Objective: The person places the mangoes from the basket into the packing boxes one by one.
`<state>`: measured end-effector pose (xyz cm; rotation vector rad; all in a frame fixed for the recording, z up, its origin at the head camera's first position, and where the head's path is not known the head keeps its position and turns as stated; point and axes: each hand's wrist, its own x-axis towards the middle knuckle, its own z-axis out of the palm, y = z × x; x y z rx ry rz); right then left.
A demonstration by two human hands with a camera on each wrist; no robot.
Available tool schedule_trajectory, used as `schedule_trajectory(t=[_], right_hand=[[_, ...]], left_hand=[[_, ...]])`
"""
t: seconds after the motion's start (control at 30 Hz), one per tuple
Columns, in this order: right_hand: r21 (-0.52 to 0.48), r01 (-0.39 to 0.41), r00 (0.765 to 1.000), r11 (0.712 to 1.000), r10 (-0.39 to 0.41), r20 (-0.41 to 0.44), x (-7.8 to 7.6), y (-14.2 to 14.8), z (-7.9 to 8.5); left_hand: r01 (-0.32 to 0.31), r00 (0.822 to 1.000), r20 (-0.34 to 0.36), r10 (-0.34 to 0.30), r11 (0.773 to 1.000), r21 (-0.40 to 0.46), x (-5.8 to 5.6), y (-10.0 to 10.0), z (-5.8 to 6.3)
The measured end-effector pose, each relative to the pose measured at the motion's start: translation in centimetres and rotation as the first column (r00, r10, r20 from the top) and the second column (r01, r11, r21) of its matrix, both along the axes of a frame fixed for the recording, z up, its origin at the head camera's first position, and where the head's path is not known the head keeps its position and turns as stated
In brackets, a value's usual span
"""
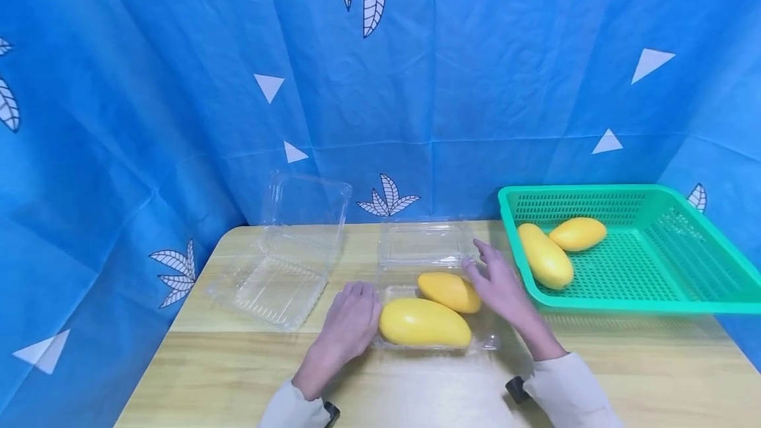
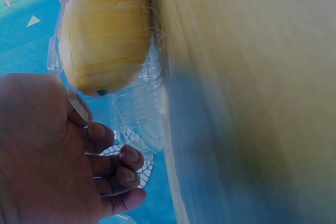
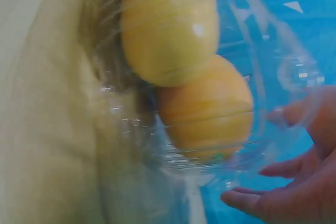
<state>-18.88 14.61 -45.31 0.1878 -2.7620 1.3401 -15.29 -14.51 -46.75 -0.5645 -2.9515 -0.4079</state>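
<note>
A clear plastic clamshell box lies on the table with its lid raised behind it. In its base are two yellow mangoes, a larger one in front and a smaller one behind. At the box's left edge my left hand has its fingers curled; the left wrist view shows the rim between thumb and index finger. My right hand is at the right side near the lid's hinge, fingers spread. Through the plastic, both mangoes show in the right wrist view, the smaller one nearer that hand.
Another clear clamshell box stands open at the left of the wooden table. A green basket at the right holds two mangoes. A blue patterned curtain hangs behind the table.
</note>
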Motion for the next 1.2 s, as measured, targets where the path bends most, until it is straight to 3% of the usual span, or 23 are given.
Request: schedule_trajectory(t=[0.13, 0.23, 0.3, 0.5, 0.6, 0.7, 0.87, 1.0, 1.2], right_hand=[[-0.142, 0.031, 0.991, 0.989, -0.012, 0.135, -0.6, -0.1, -0.6], [-0.288, 0.048, 0.976, 0.956, 0.016, 0.217, -1.2, -0.4, -1.3], [-0.407, 0.072, 0.963, 0.911, 0.042, 0.266, -1.6, -0.6, -1.6], [-0.665, 0.180, 0.935, 0.725, 0.084, 0.345, -2.1, -0.3, -2.6], [-0.723, 0.171, 0.934, 0.670, 0.123, 0.335, -2.4, 0.1, -3.0], [-0.749, 0.163, 0.932, 0.642, 0.148, 0.330, -2.6, 0.4, -3.4], [-0.761, 0.163, 0.930, 0.628, 0.159, 0.331, -3.2, 0.4, -3.4], [-0.792, 0.162, 0.940, 0.588, 0.151, 0.305, -3.5, 0.3, -3.0], [-0.832, 0.152, 0.950, 0.533, 0.154, 0.272, -3.1, 0.5, -3.0]], left_hand=[[0.001, 1.000, -0.004, -0.001, 1.000, 0.001, -0.1, -0.3, 0.0], [0.000, 1.000, -0.019, 0.000, 1.000, -0.002, 0.0, -0.5, 0.1], [0.003, 0.999, -0.033, -0.003, 1.000, -0.005, 0.1, -0.6, 0.2], [0.014, 0.999, -0.035, -0.014, 1.000, -0.002, 0.0, -0.6, 0.4], [0.007, 1.000, -0.025, -0.007, 1.000, -0.003, -0.1, -0.5, 0.3], [0.001, 1.000, -0.016, -0.001, 1.000, 0.001, -0.2, -0.4, 0.0], [-0.003, 0.999, -0.044, 0.003, 1.000, -0.005, 0.0, -0.5, -0.1], [-0.008, 0.998, -0.069, 0.007, 1.000, -0.008, -0.2, -0.5, 0.2], [-0.003, 1.000, -0.029, 0.003, 1.000, -0.011, -0.3, -0.6, 0.1]])
